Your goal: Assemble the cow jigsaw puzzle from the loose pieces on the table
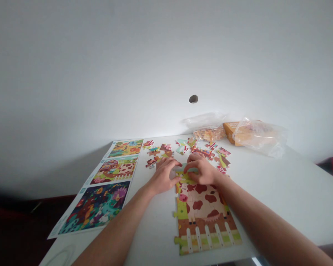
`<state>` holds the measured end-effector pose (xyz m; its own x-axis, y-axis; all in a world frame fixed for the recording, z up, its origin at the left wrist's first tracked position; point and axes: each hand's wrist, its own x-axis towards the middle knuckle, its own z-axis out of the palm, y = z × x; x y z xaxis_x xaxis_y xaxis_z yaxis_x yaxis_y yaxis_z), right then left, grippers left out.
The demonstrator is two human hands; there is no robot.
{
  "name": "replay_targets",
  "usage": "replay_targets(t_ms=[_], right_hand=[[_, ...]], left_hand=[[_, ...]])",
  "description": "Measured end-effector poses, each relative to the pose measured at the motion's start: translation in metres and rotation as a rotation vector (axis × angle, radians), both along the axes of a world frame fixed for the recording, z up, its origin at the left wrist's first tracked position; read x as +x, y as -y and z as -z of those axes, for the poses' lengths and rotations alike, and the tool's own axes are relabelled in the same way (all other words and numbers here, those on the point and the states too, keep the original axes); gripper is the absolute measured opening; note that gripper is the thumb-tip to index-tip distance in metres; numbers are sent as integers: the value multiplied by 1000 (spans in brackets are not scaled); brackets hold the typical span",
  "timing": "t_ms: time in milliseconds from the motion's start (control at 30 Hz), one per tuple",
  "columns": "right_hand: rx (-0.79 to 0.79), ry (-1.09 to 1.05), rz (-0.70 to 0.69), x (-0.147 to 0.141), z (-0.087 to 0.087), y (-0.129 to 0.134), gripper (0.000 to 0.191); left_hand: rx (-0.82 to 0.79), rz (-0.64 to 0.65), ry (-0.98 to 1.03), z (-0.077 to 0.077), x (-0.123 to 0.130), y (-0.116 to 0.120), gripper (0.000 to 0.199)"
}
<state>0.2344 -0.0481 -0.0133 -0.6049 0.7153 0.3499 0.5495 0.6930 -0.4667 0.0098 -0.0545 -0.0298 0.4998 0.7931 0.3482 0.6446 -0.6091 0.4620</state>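
A partly assembled puzzle (204,210) with a spotted cow and a white fence lies on the white table. At its upper left corner is my left hand (165,173), thumb and fingers curved apart, with nothing visible between them. My right hand (200,169) rests over the puzzle's top edge, its fingers bent down and hiding part of the green pieces there. Whatever its fingertips may hold is hidden. Beyond both hands, loose puzzle pieces (165,147) are scattered, some printed with red and white parts.
A printed sheet (83,188) with three pictures lies at the left. Towards the wall stand a clear bag of pieces (209,133) and an orange box (231,132) partly under a crumpled plastic bag (269,142). The wall (155,74) has a hole.
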Motion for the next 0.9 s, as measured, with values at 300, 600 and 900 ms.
replay_targets(t_ms=[300, 600, 900], right_hand=[[-12, 35, -47, -1, 3, 1, 24], [-17, 53, -51, 0, 7, -2, 20], [10, 199, 689, 13, 7, -16, 27]], left_hand=[[2, 18, -78, 0, -1, 0, 23], [-10, 33, -74, -3, 0, 1, 24], [-36, 65, -94, -2, -2, 2, 31]])
